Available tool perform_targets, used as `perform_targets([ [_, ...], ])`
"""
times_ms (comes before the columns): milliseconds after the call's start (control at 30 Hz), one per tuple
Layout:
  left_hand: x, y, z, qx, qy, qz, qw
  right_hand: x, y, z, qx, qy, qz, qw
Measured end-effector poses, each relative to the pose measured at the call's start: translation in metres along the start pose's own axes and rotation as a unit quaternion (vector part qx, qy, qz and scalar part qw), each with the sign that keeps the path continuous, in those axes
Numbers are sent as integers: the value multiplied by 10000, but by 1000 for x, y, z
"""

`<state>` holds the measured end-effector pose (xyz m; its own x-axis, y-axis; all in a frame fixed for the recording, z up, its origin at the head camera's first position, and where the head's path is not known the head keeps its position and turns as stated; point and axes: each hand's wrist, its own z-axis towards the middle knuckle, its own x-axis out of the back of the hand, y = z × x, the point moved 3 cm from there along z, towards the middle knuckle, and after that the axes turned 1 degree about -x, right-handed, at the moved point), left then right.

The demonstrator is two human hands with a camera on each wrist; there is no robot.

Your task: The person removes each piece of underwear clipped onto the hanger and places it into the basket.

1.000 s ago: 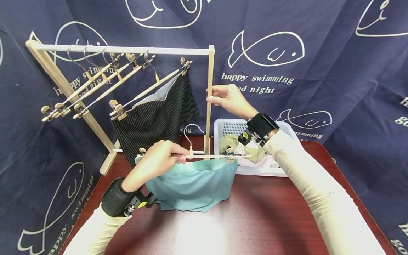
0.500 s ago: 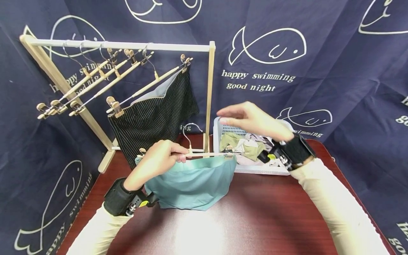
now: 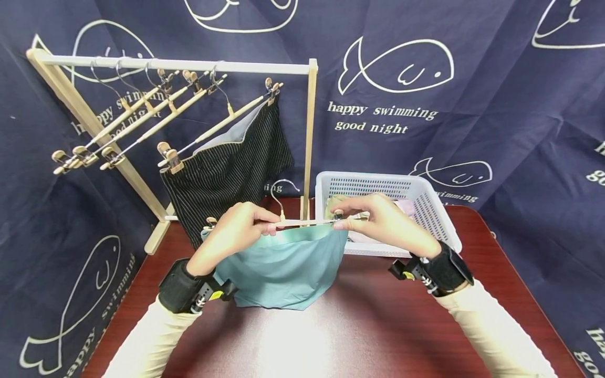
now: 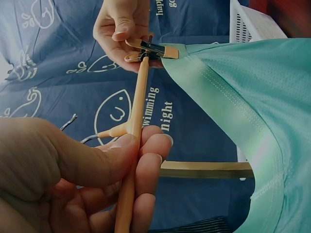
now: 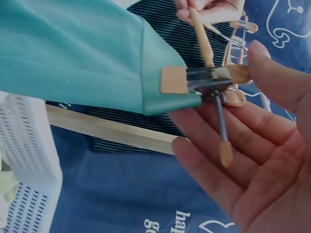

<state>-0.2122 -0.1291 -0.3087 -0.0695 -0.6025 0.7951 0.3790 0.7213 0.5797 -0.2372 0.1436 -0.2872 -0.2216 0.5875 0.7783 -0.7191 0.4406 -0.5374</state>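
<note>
My left hand (image 3: 243,223) pinches the wooden bar of a clip hanger (image 4: 139,97) near its middle, just beside the metal hook (image 3: 279,197). Teal underpants (image 3: 283,273) hang from this hanger by their waistband, held in the right-end clip (image 5: 197,80); the left-end clip (image 3: 210,223) is partly hidden behind my left hand. Around the right-end clip lies my right hand (image 3: 378,220). Its fingers stretch out behind the clip and its thumb sits close to the clip's lever, with no clear squeeze in the right wrist view.
A wooden rack (image 3: 309,131) stands at the left, bearing several clip hangers (image 3: 156,126) and one with black striped shorts (image 3: 227,168). Behind my right hand a white basket (image 3: 427,205) holds crumpled clothes. All stand on a red-brown table (image 3: 387,325) before a dark blue cloth.
My right hand has left the rack's upright post and come down to the hanger's right-end clip. The left hand keeps hold of the hanger, almost in place.
</note>
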Motion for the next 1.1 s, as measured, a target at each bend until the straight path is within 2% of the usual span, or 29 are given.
perform_targets([
  [100, -1, 1, 1, 5, -39, -21, 10000, -4, 0, -2, 93, 212, -200, 9995],
  [267, -2, 1, 2, 57, -92, -58, 9999, -11, 1, -4, 83, 297, -328, 9990],
  [367, -5, 0, 3, 86, -85, -23, 9999, -15, 2, -5, 265, 449, -498, 9974],
  [500, -8, -2, 5, 74, -23, 58, 10000, -19, 2, -7, 560, 948, -1057, 9883],
  [667, -9, -1, 6, 69, -14, 55, 10000, -24, 3, -10, 552, 1467, -1400, 9777],
  [1100, -12, 0, 7, 126, -86, 17, 9999, -31, 3, -14, 723, 1913, -1610, 9655],
])
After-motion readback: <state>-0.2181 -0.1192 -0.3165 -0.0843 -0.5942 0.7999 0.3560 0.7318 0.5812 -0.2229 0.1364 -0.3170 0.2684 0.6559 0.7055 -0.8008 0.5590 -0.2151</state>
